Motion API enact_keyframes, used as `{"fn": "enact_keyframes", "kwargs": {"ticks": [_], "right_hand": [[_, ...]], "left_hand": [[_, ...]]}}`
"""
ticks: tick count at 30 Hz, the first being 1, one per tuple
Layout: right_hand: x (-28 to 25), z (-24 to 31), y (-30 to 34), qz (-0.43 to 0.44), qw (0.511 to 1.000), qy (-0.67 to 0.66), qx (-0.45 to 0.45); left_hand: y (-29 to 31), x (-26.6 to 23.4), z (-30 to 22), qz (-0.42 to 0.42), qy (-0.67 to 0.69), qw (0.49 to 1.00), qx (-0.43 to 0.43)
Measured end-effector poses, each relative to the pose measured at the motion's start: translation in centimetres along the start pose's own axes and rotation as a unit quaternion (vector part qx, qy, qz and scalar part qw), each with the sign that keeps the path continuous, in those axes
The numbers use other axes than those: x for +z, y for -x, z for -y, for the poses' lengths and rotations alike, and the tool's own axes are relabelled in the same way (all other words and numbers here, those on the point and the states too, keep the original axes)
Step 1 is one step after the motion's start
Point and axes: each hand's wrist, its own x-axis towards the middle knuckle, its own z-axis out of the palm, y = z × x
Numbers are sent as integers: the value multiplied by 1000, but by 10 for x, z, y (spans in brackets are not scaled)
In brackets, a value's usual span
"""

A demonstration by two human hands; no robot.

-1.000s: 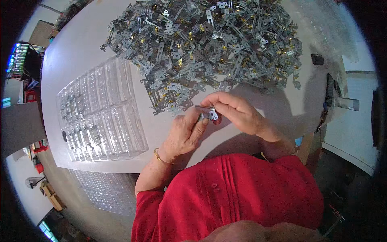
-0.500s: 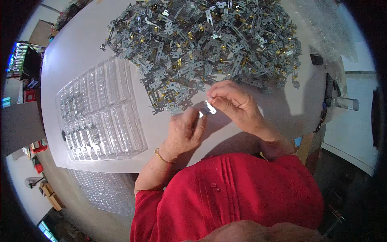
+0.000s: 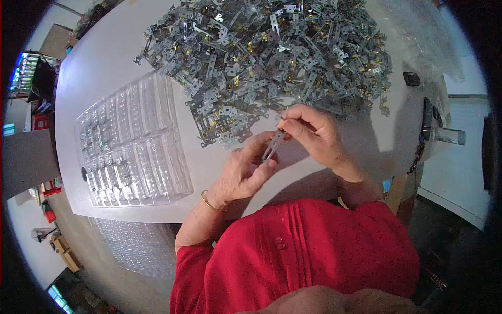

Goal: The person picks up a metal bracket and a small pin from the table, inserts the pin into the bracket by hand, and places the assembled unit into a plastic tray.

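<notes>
My left hand (image 3: 241, 170) is closed on a slotted flat metal bracket (image 3: 271, 149), the thumb on one side of its lower end and the fingers on the other. At the bracket's upper end my right hand (image 3: 315, 137) pinches with thumb and forefinger. A large pile of similar grey metal parts (image 3: 246, 68), some with brass-coloured pieces, lies just beyond both hands. To the left is a clear plastic tray (image 3: 166, 112) with long compartments; several metal pieces (image 3: 115, 171) lie in its left-hand compartments.
The white table's (image 3: 125, 42) edge curves along the left and front. Bubble wrap (image 3: 138, 248) hangs or lies below the front left edge. At the right are a small black object (image 3: 411, 78) and a dark device (image 3: 430, 118); clear plastic sheeting (image 3: 423, 39) lies at the far right.
The bracket has been turned so its slotted face shows lengthwise between my hands. My left thumb has moved away from the fingers along it, and my right hand has shifted slightly right.
</notes>
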Motion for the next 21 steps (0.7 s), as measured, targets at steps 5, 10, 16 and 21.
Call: {"fn": "enact_keyframes", "kwargs": {"ticks": [5, 10, 16, 21], "right_hand": [[5, -4, 0, -54, 997, -43, -19], [5, 2, 4, -44, 988, 129, -70], [11, 5, 3, -15, 965, 222, -140], [12, 7, 5, 11, 963, 243, -113]], "left_hand": [[3, 2, 3, 40, 223, 970, -93], [2, 5, 3, -36, 200, 977, -73], [1, 2, 6, -83, 159, 981, -77], [0, 8, 10, -114, 166, 978, -51]]}}
